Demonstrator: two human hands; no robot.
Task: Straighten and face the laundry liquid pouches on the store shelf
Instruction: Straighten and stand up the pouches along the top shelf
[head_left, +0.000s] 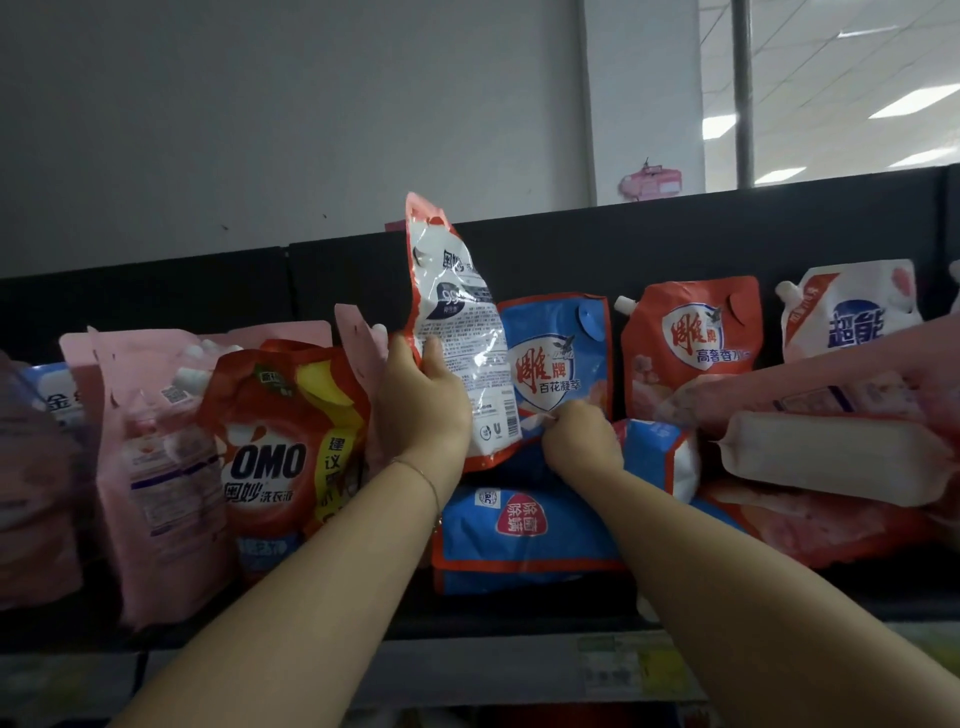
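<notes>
Left hand (423, 400) grips the soft, liquid-heavy pouch (457, 322) by its side seam; right hand (582, 441) fingers seemingly pinch its lower corner.

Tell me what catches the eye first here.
A white-backed pouch is held up at centre by the left hand, its printed back toward the camera. Just right of it, the right hand pinches the lower edge of an upright blue pouch. A red OMO pouch stands at left.

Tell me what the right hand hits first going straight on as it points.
Likely the upright blue pouch just behind the right hand, past the red-and-white pouch corner it pinches; depth unclear.
</notes>
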